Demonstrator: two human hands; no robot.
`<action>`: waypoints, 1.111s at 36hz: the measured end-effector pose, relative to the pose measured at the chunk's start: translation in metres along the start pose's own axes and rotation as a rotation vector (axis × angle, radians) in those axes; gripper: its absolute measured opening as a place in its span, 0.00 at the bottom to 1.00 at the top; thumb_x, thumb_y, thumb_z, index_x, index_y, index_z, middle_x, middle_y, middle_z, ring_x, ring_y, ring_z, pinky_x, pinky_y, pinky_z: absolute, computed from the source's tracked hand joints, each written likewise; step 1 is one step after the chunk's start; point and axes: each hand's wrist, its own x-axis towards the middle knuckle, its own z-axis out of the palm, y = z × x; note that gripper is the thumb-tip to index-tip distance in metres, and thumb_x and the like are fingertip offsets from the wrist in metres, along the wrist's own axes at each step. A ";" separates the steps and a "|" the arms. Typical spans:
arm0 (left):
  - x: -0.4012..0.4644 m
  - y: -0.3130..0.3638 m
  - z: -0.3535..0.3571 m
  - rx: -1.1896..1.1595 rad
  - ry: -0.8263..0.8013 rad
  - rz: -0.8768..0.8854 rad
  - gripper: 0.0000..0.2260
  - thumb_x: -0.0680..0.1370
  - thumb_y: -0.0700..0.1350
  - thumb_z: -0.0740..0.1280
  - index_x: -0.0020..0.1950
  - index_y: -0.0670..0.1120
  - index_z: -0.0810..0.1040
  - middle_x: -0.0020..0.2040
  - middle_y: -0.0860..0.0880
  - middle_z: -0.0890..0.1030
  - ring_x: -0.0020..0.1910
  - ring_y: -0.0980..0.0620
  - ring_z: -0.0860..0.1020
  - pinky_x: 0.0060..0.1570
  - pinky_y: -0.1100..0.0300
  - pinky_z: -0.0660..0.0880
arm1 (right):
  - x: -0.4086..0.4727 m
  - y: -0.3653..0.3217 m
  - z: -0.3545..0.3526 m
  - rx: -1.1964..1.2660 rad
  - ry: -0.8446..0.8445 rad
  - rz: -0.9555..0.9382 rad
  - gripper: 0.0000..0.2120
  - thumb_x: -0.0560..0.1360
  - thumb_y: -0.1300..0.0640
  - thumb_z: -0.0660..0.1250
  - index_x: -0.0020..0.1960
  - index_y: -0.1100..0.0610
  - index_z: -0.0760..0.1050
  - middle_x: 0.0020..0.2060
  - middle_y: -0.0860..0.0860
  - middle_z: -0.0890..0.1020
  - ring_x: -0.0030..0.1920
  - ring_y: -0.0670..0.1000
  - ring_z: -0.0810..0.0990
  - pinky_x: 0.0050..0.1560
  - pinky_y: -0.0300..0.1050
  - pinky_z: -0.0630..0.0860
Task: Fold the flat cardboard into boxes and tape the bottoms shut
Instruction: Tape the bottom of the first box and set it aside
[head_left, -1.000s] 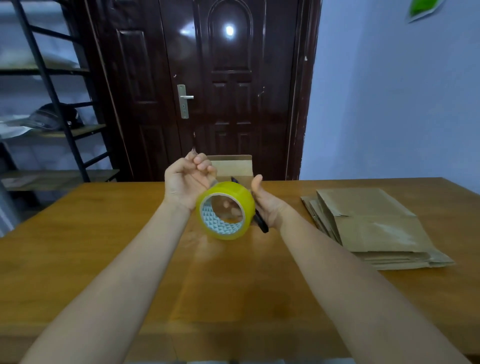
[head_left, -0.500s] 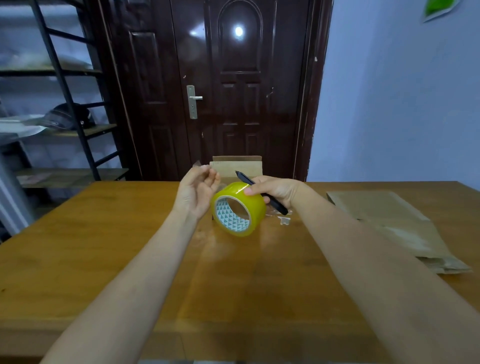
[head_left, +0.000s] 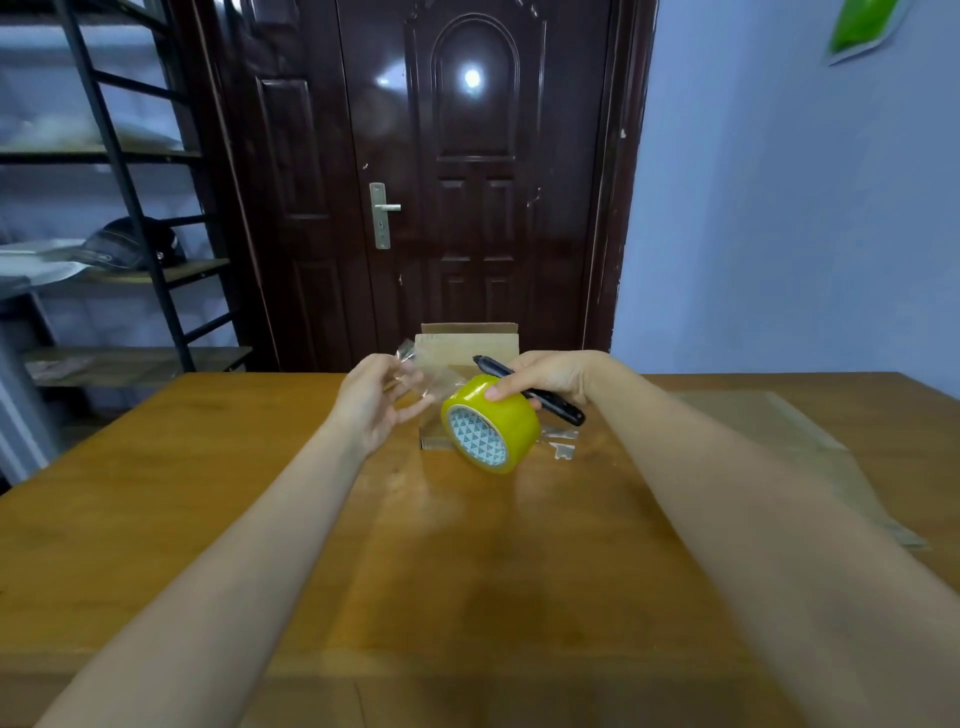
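Observation:
A yellow roll of clear tape (head_left: 491, 423) is held over the middle of the wooden table (head_left: 208, 519). My right hand (head_left: 545, 376) grips the roll from above and also holds a black pen-like cutter (head_left: 530, 389). My left hand (head_left: 374, 402) pinches the free end of a clear tape strip (head_left: 410, 364) pulled out to the left of the roll. Behind the hands a folded cardboard box (head_left: 470, 345) stands at the table's far edge. A pile of flat cardboard (head_left: 789, 447) lies to the right, blurred and partly hidden by my right arm.
A dark wooden door (head_left: 441, 182) is straight ahead beyond the table. A black metal shelf rack (head_left: 130, 208) with a cap on it stands at the left. A scrap of clear tape (head_left: 563, 441) lies on the table right of the roll.
My right hand has turned over onto the top of the roll. My left hand has opened slightly and drawn the clear tape strip out to the left. The view has shifted, sliding the cardboard pile rightward.

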 end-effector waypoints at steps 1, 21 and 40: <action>0.000 0.004 0.000 0.031 0.004 -0.015 0.06 0.77 0.36 0.59 0.41 0.43 0.71 0.51 0.42 0.77 0.51 0.46 0.77 0.42 0.48 0.81 | -0.001 -0.002 -0.001 -0.028 0.030 0.005 0.14 0.75 0.52 0.69 0.34 0.56 0.70 0.25 0.51 0.70 0.26 0.45 0.68 0.32 0.37 0.68; 0.019 0.045 0.042 -0.321 0.139 -0.298 0.19 0.84 0.38 0.45 0.75 0.37 0.54 0.67 0.36 0.72 0.61 0.34 0.75 0.64 0.45 0.69 | -0.001 0.007 0.018 0.658 0.326 -0.149 0.18 0.79 0.45 0.60 0.43 0.59 0.78 0.26 0.49 0.80 0.37 0.50 0.80 0.59 0.56 0.75; 0.003 0.040 0.057 -0.959 0.047 -0.336 0.18 0.84 0.40 0.46 0.68 0.30 0.63 0.67 0.37 0.72 0.68 0.35 0.69 0.65 0.44 0.65 | 0.004 0.033 0.040 1.299 0.354 -0.302 0.19 0.76 0.45 0.62 0.41 0.61 0.79 0.32 0.54 0.80 0.38 0.54 0.83 0.58 0.53 0.74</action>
